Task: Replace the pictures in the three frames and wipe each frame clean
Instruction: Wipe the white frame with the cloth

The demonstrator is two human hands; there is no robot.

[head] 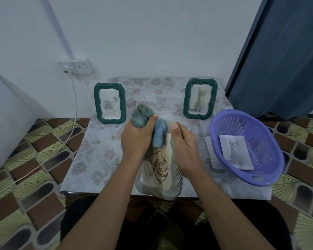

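A clear ribbed glass frame [176,179] with a leaf line drawing [158,164] leans toward me at the table's front middle. My left hand [136,138] grips a bunched blue-green cloth [159,131] and holds it against the frame's top. My right hand [185,150] holds the frame's right edge, thumb up, its fingers curled out of sight behind it. Two green woven frames stand at the back: the left frame [109,103] shows roses, the right frame [200,98] shows a cat.
A purple plastic basket [260,141] at the right holds a loose cat picture [236,152] and sits partly on white papers [210,150]. The small floral-covered table [96,152] stands against the wall. A wall socket [76,66] feeds a white cable down the left side.
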